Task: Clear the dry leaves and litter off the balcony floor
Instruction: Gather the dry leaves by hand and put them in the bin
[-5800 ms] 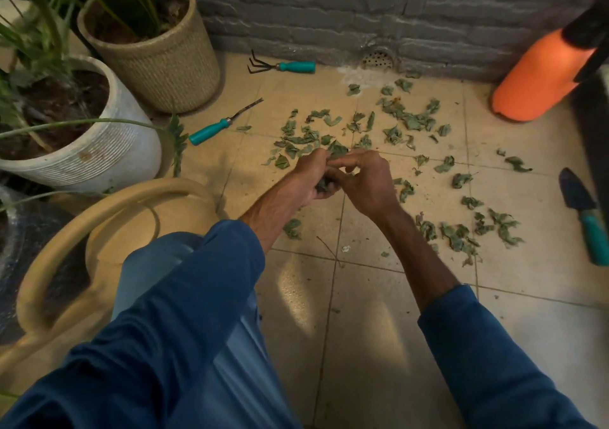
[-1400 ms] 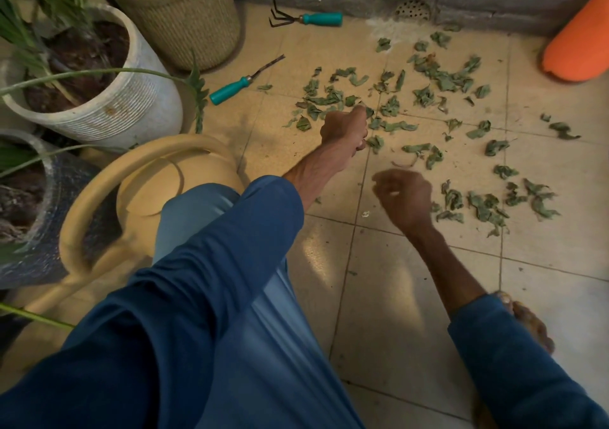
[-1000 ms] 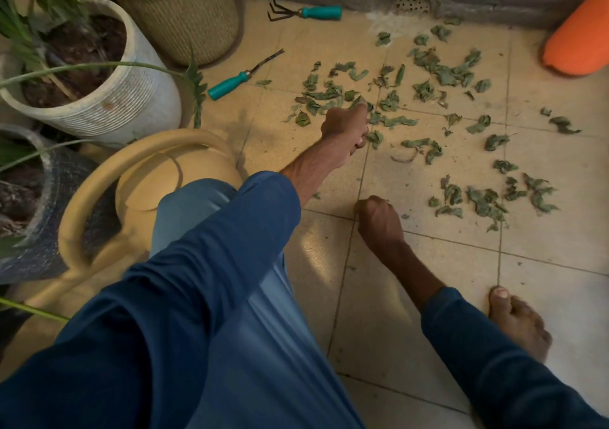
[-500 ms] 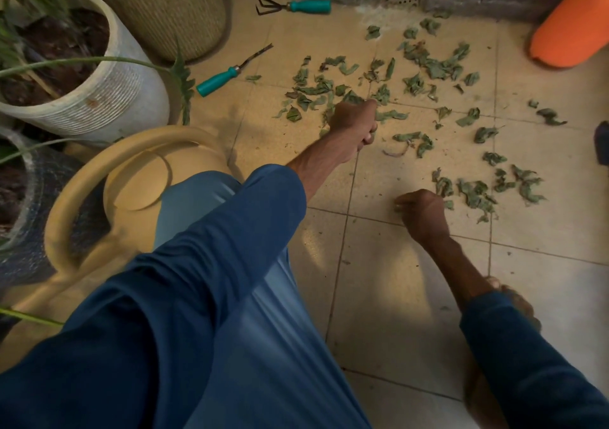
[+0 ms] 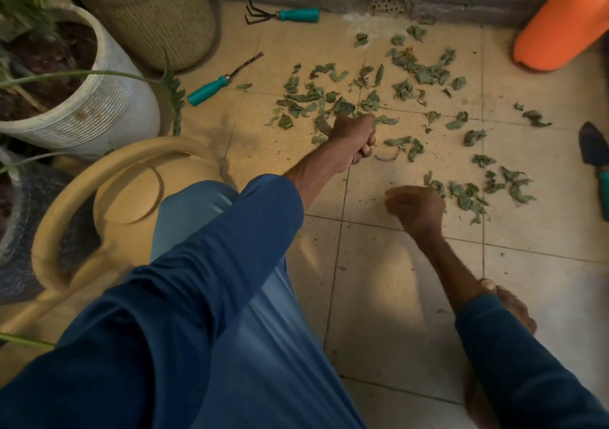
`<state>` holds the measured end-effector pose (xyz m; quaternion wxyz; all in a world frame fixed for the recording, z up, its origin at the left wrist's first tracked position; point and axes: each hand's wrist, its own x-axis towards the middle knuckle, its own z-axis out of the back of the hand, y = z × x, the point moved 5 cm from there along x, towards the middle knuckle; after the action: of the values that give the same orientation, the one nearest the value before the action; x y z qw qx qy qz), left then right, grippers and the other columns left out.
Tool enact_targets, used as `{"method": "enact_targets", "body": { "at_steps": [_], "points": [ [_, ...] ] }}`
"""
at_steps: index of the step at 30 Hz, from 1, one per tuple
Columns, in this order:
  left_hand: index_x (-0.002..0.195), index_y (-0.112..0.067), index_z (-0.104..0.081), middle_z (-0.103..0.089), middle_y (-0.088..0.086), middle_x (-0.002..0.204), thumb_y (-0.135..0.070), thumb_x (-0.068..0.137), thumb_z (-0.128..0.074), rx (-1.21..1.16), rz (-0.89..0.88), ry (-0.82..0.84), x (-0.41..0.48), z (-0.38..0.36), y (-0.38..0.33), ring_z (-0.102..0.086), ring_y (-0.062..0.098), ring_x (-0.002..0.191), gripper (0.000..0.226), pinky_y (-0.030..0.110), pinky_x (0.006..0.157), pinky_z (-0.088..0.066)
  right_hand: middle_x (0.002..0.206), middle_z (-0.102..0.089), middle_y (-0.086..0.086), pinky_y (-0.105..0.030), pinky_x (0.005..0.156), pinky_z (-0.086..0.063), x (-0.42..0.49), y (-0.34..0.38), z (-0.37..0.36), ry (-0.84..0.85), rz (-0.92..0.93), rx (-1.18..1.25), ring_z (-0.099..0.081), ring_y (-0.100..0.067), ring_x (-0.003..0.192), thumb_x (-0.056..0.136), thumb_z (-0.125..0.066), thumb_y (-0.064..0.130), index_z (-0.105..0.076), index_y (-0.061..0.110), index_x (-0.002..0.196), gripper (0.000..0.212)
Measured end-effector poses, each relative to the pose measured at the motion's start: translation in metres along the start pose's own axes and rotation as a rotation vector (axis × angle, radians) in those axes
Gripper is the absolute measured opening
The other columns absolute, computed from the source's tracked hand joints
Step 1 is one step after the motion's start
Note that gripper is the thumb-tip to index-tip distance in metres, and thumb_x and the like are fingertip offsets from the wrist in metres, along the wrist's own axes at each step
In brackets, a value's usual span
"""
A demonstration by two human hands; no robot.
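Several dry green leaves (image 5: 421,75) lie scattered over the beige floor tiles (image 5: 379,296), with one cluster (image 5: 468,196) at the right. My left hand (image 5: 354,138) is a closed fist held over the near edge of the leaf patch, and a bit of leaf shows under its fingers. Motion blurs my right hand (image 5: 415,204), which hovers with curled fingers just left of the right cluster. Whether it holds a leaf is not visible.
A tan watering can (image 5: 131,178) sits by my left knee, with a white pot (image 5: 99,108), a woven pot (image 5: 148,16) and a dark pot (image 5: 19,217) behind. A hand rake (image 5: 283,15), weeder (image 5: 214,85), trowel (image 5: 596,151) and orange sprayer (image 5: 560,26) lie around. My bare foot (image 5: 507,303) is at lower right.
My hands were together earlier, then parted. The left fist stays over the leaves. The right hand swept from the bare tile back towards the right cluster and has lifted slightly.
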<state>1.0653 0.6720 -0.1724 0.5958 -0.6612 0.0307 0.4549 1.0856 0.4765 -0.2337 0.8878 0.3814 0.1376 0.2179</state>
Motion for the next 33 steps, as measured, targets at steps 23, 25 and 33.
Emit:
{"method": "enact_targets", "body": {
  "at_steps": [23,25,33],
  "points": [
    [0.093,-0.006,-0.061,-0.053,0.004,0.064,-0.015,0.100,-0.039,0.102,0.105,0.090,-0.007,-0.033,0.012,-0.043,0.011,0.042,0.025,0.015,0.042,-0.026,0.085,-0.077,-0.005,-0.021,0.064,-0.058,0.041,0.080,0.048,0.012,-0.062,0.430,-0.075,-0.013,0.076,0.079,-0.083,0.005,-0.074,0.010,0.097,0.020],
    [0.076,-0.010,-0.058,-0.052,0.002,0.061,-0.014,0.097,-0.043,0.148,0.080,0.096,-0.006,-0.038,0.012,-0.042,0.011,0.041,0.026,0.017,0.043,-0.025,0.095,-0.078,-0.007,-0.025,0.068,-0.059,0.035,0.066,0.055,0.073,-0.091,0.519,-0.075,-0.017,0.086,0.086,-0.075,0.001,-0.073,0.011,0.104,0.020],
    [0.075,-0.014,-0.056,-0.050,-0.001,0.059,-0.017,0.100,-0.049,0.220,0.024,0.178,-0.005,-0.068,0.012,-0.040,0.009,0.039,0.027,0.018,0.043,-0.024,0.090,-0.076,-0.002,-0.015,0.069,-0.053,-0.004,-0.059,0.079,-0.205,-0.351,-0.058,-0.070,-0.012,0.077,0.080,-0.084,0.017,-0.077,0.015,0.092,0.014]
  ]
}}
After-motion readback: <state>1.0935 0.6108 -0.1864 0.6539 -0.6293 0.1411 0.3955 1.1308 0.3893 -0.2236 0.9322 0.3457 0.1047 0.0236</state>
